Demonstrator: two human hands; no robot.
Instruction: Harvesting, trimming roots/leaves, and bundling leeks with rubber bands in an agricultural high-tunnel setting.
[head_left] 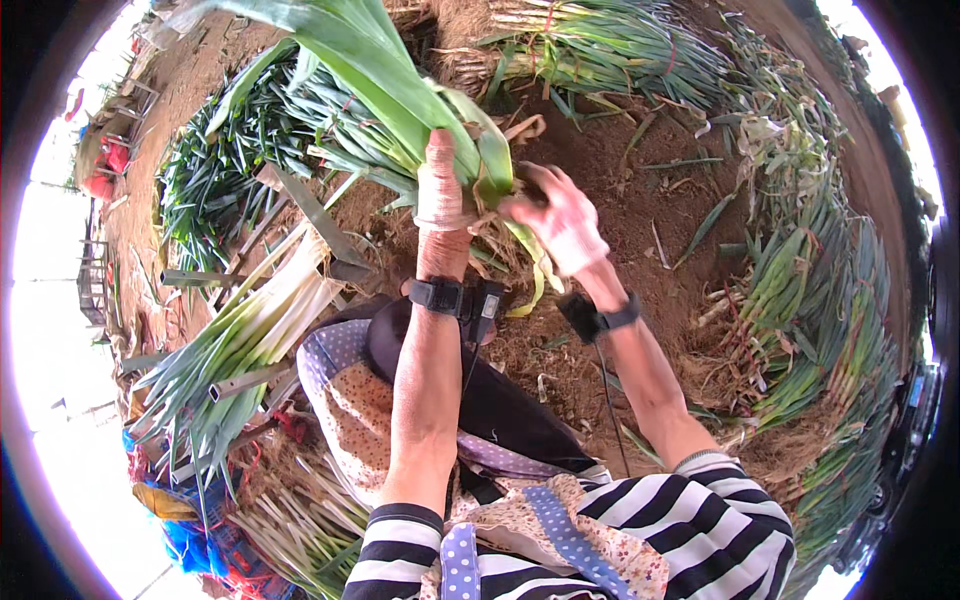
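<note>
- The leek [460, 125] is held up at the top of the view, its leaves [350, 45] pointing up and left.
- Left hand [440, 185] wraps it where the leaves gather.
- Right hand [560, 215] curls beside it; I cannot tell whether it pinches anything.
- Likely light, bendy, easily torn; gripping the firmer gathered part seems best.

Two hands are in view, one left hand [442, 190] and one right hand [562, 222], with two dark wrist straps [437, 295], one per arm. One broad-leaved leek [365, 65] is held. One metal frame [325, 220] stands left; the bundles [815, 290] at right overlap too much to count.
</note>
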